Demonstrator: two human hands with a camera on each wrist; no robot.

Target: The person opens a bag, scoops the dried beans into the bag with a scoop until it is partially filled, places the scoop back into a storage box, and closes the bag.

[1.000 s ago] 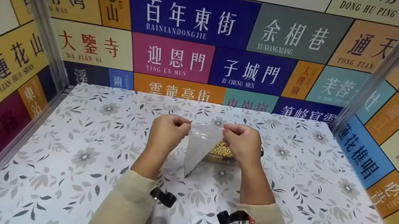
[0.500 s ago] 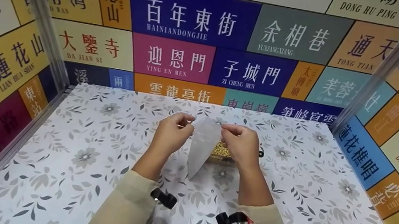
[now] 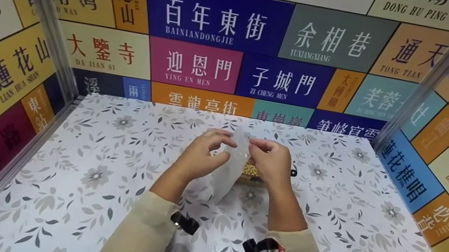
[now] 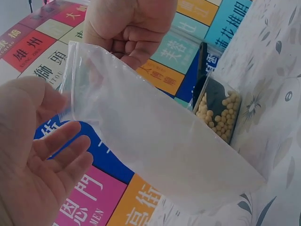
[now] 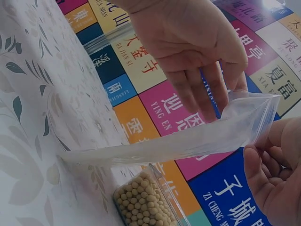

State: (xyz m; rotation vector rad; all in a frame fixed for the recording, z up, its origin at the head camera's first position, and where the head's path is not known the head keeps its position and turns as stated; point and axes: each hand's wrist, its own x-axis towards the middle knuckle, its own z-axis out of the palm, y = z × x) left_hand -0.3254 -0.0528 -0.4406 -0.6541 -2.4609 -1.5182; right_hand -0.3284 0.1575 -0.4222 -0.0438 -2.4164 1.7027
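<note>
A translucent zip bag (image 3: 226, 177) hangs between the two hands, its pointed lower end toward the table. The right hand (image 3: 271, 162) pinches the bag's upper edge between thumb and curled fingers. My left hand (image 3: 201, 154) is at the opposite side of the opening, fingers spread, thumb apart from them. In the left wrist view, its fingertips meet the bag's zip edge while the other fingers stick out loosely. Behind the bag stands a clear container (image 3: 251, 180) of round yellow beans (image 5: 141, 200), partly covered by bag and right hand.
A black scoop-like tool (image 4: 216, 94) stands in the beans, its handle rising above the container. The flower-patterned tabletop (image 3: 87, 222) ends at walls of coloured sign panels (image 3: 215, 18). Each sleeve cuff carries a small black camera (image 3: 184, 223).
The left hand has moved right along the bag's opening, from a pinch to spread fingers. The bag's mouth has narrowed and swung right. The right hand keeps its pinch almost in place.
</note>
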